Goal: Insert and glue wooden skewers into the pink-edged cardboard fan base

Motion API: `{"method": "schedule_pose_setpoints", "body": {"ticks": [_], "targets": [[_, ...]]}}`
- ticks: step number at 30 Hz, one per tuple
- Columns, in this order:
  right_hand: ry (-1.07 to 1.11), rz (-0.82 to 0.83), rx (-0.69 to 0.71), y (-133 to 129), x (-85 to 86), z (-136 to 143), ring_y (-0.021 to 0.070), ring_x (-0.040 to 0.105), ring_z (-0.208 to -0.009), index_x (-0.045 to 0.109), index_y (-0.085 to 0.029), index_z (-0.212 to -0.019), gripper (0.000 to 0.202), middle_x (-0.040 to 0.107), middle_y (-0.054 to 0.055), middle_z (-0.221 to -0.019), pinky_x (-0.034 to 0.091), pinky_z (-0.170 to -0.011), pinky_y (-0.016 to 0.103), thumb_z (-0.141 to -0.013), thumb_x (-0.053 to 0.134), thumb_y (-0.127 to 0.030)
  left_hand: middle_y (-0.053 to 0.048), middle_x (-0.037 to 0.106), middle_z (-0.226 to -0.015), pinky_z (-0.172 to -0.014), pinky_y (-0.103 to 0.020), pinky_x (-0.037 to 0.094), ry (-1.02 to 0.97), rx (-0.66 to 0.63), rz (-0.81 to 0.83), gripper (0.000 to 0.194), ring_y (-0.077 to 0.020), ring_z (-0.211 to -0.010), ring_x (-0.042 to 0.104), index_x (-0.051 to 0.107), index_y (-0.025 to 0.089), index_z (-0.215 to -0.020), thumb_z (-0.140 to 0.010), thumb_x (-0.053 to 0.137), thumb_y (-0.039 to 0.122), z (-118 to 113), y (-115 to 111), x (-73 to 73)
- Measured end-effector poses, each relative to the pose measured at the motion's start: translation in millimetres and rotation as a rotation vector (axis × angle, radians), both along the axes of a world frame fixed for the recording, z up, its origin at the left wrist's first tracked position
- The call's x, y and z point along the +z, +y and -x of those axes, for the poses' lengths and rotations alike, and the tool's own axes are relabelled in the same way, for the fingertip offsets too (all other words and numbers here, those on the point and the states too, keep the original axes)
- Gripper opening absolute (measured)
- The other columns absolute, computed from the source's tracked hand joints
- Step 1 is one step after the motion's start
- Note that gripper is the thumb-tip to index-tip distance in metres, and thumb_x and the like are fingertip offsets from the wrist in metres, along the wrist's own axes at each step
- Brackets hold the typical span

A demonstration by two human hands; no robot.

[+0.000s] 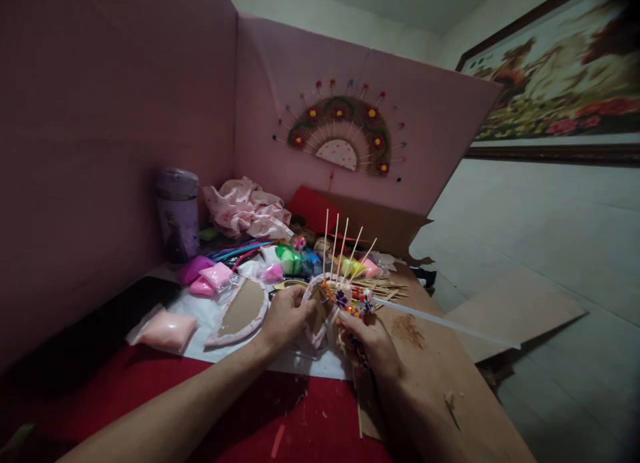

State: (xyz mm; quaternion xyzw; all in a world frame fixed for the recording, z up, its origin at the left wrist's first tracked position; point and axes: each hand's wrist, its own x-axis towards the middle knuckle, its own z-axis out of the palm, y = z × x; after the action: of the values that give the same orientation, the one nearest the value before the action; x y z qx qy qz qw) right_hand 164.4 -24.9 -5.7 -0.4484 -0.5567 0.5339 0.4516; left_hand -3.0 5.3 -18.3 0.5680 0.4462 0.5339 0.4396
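My left hand [287, 316] grips the left edge of a half-round cardboard piece [320, 315] with a pale cloth rim. Several thin wooden sticks [342, 246] fan upward from its curved edge. In my right hand [373, 343] is a flower-patterned glue gun [353, 299], its tip near the rim by the sticks. A long whitish glue stick [440, 321] juts out of it to the right. A second half-round cardboard piece [243, 311] with the same kind of rim lies on the white sheet beside my left hand.
Bags of coloured clay [167, 329], a purple tumbler [179, 213] and crumpled pink cloth [247, 209] stand or lie to the left and back. Loose sticks [393, 289] rest on brown cardboard [425, 363] at the right. A finished fan-shaped decoration [343, 126] hangs on the pink board.
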Motion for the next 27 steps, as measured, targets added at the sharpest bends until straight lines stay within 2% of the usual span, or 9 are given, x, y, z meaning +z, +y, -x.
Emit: {"method": "schedule_pose_setpoints", "body": {"ticks": [5,11,27], "targets": [[-0.013,-0.013,0.002,0.1,1.2,0.5,0.0055,0.032,-0.029,0.05,-0.017,-0.059,0.039,0.039,-0.007,-0.04,0.024,-0.029,0.018,-0.08,0.057,-0.049,-0.005,0.068,-0.072,-0.061,-0.026,0.044,0.013,0.0,-0.005,0.017,-0.0183,-0.067,0.061,0.066,0.015,-0.077,-0.068,0.061,0.028,0.2,1.8,-2.5],[0.013,-0.005,-0.002,1.7,-1.5,0.5,0.0058,0.033,-0.031,0.049,-0.017,-0.059,0.039,0.04,-0.006,-0.041,0.026,-0.029,0.018,-0.078,0.058,-0.05,-0.005,0.068,-0.071,-0.06,-0.027,0.045,0.013,0.001,0.003,0.018,-0.0185,-0.066,0.061,0.066,0.015,-0.075,-0.067,0.06,0.029,-0.5,-0.2,1.6],[0.069,0.008,-0.04,0.6,-0.5,3.1,0.0049,0.032,-0.026,0.053,-0.017,-0.07,0.036,0.04,-0.009,-0.038,0.026,-0.027,0.016,-0.078,0.059,-0.051,-0.006,0.069,-0.072,-0.06,-0.028,0.046,0.022,0.008,-0.007,0.017,-0.0193,-0.066,0.062,0.066,0.015,-0.075,-0.067,0.06,0.028,-0.2,1.1,-0.3]]}}
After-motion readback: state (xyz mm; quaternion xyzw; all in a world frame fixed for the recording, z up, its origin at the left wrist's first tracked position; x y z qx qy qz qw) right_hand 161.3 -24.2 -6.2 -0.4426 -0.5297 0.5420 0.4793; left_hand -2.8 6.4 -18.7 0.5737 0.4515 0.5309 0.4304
